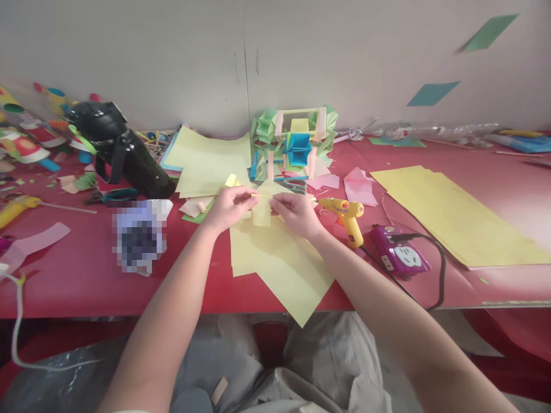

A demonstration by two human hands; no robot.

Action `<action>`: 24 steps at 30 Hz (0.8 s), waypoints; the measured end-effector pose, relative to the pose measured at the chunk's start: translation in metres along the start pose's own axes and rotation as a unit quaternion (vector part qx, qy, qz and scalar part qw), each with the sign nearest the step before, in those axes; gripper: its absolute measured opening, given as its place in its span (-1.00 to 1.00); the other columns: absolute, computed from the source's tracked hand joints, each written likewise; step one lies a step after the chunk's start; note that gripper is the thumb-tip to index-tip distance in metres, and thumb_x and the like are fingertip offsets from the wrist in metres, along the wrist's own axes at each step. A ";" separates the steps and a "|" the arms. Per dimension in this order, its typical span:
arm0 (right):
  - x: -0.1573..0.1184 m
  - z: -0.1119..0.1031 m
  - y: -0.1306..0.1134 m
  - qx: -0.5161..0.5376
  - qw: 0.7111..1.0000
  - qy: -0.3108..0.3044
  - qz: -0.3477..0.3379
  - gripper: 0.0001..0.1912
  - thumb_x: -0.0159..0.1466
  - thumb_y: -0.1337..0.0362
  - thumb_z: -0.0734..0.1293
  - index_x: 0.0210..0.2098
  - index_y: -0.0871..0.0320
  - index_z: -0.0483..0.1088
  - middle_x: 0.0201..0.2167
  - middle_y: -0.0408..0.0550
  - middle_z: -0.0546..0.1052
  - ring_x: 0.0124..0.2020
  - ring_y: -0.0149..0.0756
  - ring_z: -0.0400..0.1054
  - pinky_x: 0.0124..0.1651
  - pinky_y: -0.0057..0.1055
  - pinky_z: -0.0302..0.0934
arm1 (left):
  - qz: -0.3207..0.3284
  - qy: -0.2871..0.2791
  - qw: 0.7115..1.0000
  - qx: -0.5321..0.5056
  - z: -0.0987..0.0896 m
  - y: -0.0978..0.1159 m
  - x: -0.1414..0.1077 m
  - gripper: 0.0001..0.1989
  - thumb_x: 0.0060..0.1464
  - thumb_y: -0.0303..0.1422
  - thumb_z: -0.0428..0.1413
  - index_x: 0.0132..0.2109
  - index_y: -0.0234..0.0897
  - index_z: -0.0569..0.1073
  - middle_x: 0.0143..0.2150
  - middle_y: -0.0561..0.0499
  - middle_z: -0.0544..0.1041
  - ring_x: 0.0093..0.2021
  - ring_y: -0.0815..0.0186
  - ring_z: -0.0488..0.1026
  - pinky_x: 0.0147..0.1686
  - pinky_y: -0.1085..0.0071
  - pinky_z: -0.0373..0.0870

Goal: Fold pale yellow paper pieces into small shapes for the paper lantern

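Between my hands is a small strip of pale yellow paper (261, 212), its upper edge held at both ends. My left hand (231, 207) pinches the left end between thumb and fingers. At the right end, my right hand (297, 212) is closed on the same strip. Beneath them, larger yellow sheets (284, 261) overlap on the red table (189, 287). Just behind my right hand lie scissors (294, 184), partly hidden. A yellow glue gun (346, 217) rests right of my right hand.
A paper model (297, 143) stands at the back centre. On the left are a black bottle (124, 152) and a blurred-out item (140, 236). To the right lie a purple power socket (398, 252) with a black cord and stacked yellow sheets (456, 215).
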State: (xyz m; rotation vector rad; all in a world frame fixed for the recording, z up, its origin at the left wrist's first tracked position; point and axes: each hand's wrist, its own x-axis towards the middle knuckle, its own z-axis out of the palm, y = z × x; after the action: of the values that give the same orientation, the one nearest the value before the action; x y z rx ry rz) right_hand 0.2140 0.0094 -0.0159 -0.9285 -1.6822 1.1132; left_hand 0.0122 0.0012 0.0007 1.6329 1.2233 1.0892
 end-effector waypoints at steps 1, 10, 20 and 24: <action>0.000 0.000 0.000 -0.006 1.000 0.002 -0.005 -0.74 0.23 0.10 0.33 -0.38 0.18 0.45 -0.45 -0.06 0.50 -0.40 -0.30 0.47 -0.26 -0.34 0.41 | 0.005 0.005 1.000 0.001 0.000 0.000 0.000 -0.64 -0.03 -0.10 0.30 -0.18 -0.28 0.60 -0.23 -0.09 0.63 -0.21 0.20 0.56 -0.19 0.31 0.50; -0.003 0.000 -0.004 -0.108 0.989 0.041 -0.088 -0.80 0.30 0.20 0.26 -0.31 0.16 0.48 -0.39 -0.04 0.56 -0.35 -0.30 0.48 -0.23 -0.35 0.38 | 0.043 0.035 0.998 0.003 0.000 0.004 0.000 -0.59 -0.10 -0.04 0.33 -0.23 -0.27 0.64 -0.24 -0.10 0.65 -0.19 0.15 0.58 -0.14 0.26 0.54; -0.004 -0.003 -0.005 -0.157 0.967 0.088 -0.179 -0.77 0.34 0.24 0.24 -0.30 0.15 0.52 -0.33 -0.03 0.59 -0.29 -0.31 0.45 -0.20 -0.37 0.34 | 0.081 0.076 0.994 0.022 0.003 0.009 -0.005 -0.63 -0.07 -0.07 0.32 -0.21 -0.25 0.65 -0.20 -0.11 0.66 -0.18 0.15 0.59 -0.12 0.27 0.53; -0.004 -0.004 -0.004 -0.159 0.969 0.094 -0.166 -0.76 0.33 0.21 0.25 -0.30 0.14 0.53 -0.31 -0.02 0.59 -0.29 -0.29 0.46 -0.19 -0.36 0.34 | 0.082 0.086 0.993 0.025 0.004 0.013 -0.007 -0.65 -0.04 -0.07 0.30 -0.24 -0.25 0.65 -0.22 -0.11 0.66 -0.18 0.16 0.59 -0.12 0.29 0.51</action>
State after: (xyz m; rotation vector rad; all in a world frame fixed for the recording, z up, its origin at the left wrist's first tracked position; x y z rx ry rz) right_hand 0.2186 0.0058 -0.0125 -0.8750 -1.8049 0.5249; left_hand 0.0181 -0.0086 0.0102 1.7305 1.2519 1.3333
